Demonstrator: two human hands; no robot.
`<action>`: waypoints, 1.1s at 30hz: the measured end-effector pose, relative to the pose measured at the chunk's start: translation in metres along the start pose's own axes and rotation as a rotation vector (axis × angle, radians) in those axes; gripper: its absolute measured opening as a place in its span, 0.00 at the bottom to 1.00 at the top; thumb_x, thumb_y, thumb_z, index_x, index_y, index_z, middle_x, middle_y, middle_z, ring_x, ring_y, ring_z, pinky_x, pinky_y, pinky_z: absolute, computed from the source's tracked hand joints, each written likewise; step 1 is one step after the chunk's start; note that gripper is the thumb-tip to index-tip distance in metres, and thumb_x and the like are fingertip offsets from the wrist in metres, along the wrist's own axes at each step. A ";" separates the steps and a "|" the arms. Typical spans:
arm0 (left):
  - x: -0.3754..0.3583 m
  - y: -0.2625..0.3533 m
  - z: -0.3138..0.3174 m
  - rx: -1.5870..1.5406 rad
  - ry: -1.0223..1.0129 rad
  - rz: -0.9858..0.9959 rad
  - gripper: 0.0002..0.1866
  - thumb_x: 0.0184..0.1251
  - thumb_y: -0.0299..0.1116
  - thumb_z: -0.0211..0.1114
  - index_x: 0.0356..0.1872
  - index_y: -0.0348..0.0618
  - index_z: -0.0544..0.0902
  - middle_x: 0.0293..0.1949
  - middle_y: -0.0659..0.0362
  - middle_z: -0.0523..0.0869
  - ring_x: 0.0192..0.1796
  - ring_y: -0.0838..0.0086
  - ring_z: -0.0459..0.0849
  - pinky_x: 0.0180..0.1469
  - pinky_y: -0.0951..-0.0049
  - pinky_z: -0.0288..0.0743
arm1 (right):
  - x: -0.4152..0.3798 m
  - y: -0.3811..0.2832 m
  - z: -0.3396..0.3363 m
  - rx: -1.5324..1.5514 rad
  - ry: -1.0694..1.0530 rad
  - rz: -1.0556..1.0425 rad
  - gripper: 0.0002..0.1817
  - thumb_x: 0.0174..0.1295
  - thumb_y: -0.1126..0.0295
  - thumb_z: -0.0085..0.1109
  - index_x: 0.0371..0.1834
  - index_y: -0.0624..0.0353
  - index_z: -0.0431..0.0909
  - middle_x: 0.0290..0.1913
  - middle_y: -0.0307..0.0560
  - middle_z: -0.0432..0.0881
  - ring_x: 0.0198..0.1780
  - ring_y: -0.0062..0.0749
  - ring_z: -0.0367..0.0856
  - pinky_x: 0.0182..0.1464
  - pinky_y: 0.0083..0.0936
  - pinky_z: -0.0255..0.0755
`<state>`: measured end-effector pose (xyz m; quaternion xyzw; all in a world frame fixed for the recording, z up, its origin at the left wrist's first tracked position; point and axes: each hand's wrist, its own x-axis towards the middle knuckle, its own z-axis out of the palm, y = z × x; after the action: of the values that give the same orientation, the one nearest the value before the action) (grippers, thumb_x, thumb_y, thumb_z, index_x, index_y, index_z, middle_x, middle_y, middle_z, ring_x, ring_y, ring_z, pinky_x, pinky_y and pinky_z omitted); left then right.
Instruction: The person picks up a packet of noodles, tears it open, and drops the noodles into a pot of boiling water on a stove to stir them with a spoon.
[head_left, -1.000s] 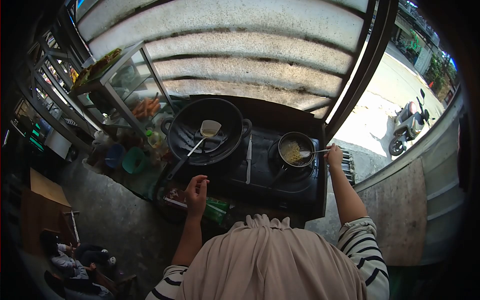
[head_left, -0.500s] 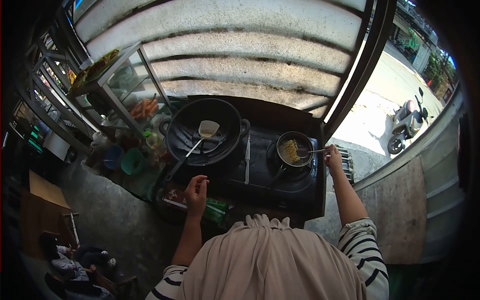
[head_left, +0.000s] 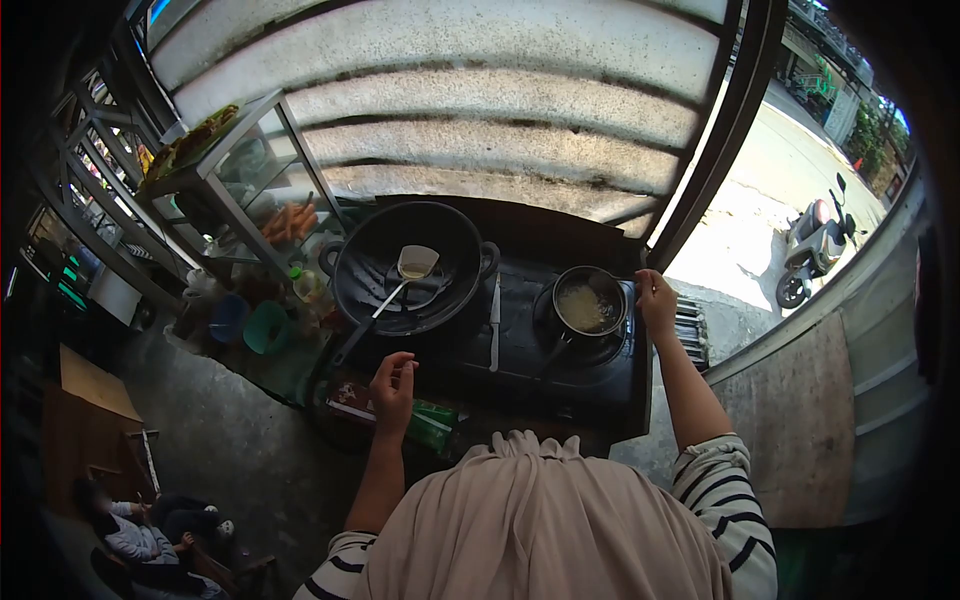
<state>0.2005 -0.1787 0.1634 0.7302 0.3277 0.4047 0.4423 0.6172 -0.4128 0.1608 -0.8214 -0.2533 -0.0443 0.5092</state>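
Observation:
At the right burner, my right hand (head_left: 656, 300) is closed in a pinch beside a small dark pan (head_left: 562, 330). It grips a thin-handled utensil, its handle barely visible and its head a dark round shape in the pan. Pale, foamy liquid (head_left: 584, 308) fills the pan; no noodles show at its surface. My left hand (head_left: 392, 388) hovers in front of the stove, fingers loosely bent and apart, with nothing visible in it. Beyond it, a large black wok (head_left: 455, 235) holds a ladle (head_left: 418, 262) with pale liquid in its bowl.
A knife (head_left: 495, 325) lies on the black stove (head_left: 520, 385) between wok and pan. Green packaging (head_left: 432, 425) sits at the front edge. Left are a glass case (head_left: 255, 150) and a teal bowl (head_left: 268, 325). A person (head_left: 150, 535) sits low at left. A scooter (head_left: 810, 245) stands outside.
The yellow noodles seen in the pan are no longer visible, and foamy liquid shows instead. My right hand has moved slightly up and left. My left hand stays in place.

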 end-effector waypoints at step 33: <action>-0.003 0.001 -0.004 -0.010 -0.005 -0.001 0.06 0.71 0.28 0.58 0.44 0.43 0.82 0.36 0.62 0.87 0.33 0.82 0.81 0.34 0.81 0.73 | 0.006 0.016 -0.002 0.113 -0.123 0.044 0.19 0.76 0.56 0.45 0.36 0.58 0.79 0.18 0.35 0.73 0.17 0.17 0.70 0.21 0.20 0.64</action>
<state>0.1955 -0.1799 0.1643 0.7289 0.3249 0.4041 0.4469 0.6301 -0.4177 0.1512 -0.7979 -0.2679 0.0316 0.5391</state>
